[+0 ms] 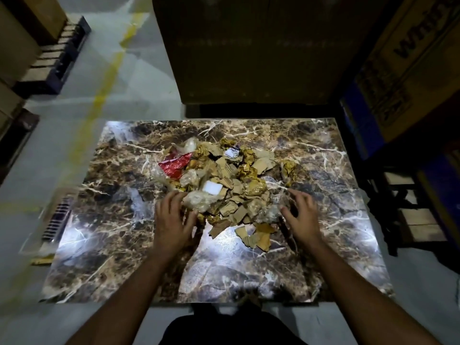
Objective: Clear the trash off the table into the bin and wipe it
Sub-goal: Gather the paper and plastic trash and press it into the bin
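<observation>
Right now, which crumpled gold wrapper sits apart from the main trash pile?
The crumpled gold wrapper at the pile's right edge, beyond the right hand; bare marble table separates it from the heap, unlike the others.

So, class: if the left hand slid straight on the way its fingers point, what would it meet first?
Probably the crumpled clear plastic at the near edge of the trash pile; the left hand points up and slightly right, fingertips almost touching it.

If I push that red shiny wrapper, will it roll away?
Probably not. The red wrapper looks flat and crinkled, so it should slide rather than roll. It seems thin and light, likely floppy when lifted. The glossy table may let it skid easily.
</observation>
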Action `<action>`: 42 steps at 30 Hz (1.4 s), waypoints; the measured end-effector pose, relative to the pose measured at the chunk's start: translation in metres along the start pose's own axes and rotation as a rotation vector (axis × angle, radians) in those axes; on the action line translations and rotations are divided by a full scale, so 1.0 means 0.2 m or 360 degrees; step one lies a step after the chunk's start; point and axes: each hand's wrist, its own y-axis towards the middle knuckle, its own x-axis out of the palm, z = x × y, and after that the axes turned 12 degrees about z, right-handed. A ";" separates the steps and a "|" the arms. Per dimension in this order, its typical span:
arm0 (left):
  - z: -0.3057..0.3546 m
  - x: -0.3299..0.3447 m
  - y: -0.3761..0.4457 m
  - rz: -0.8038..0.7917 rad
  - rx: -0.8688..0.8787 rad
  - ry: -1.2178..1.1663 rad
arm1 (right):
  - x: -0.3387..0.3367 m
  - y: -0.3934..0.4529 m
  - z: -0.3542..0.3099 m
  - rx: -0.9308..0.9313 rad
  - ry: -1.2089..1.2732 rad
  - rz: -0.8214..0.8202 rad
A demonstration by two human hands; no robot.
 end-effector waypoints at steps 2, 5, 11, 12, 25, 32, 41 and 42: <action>0.00 0.05 0.04 -0.0079 -0.0072 -0.0064 | 0.10 -0.05 -0.06 -0.0042 0.0035 -0.0021; 0.05 0.14 0.02 -0.0141 -0.0148 -0.0103 | 0.25 -0.13 -0.18 -0.0105 0.0003 -0.0027; 0.16 0.28 -0.10 0.0115 -0.0390 -0.0383 | 0.40 -0.23 -0.29 -0.0226 -0.0076 0.0050; 0.19 0.30 -0.11 0.0157 -0.0428 -0.0457 | 0.42 -0.24 -0.29 -0.0237 -0.0070 0.0074; 0.35 0.35 -0.10 0.0490 -0.0806 -0.0935 | 0.54 -0.27 -0.43 0.0015 0.0460 0.0229; 0.42 0.36 -0.11 0.0390 -0.1036 -0.1218 | 0.63 -0.29 -0.47 0.0200 0.0554 0.0210; 0.56 0.26 -0.02 0.0326 -0.1179 -0.1594 | 0.52 -0.31 -0.59 0.0241 0.0945 0.0241; 0.57 0.24 0.00 0.0334 -0.1200 -0.1611 | 0.50 -0.30 -0.61 0.0219 0.0971 0.0250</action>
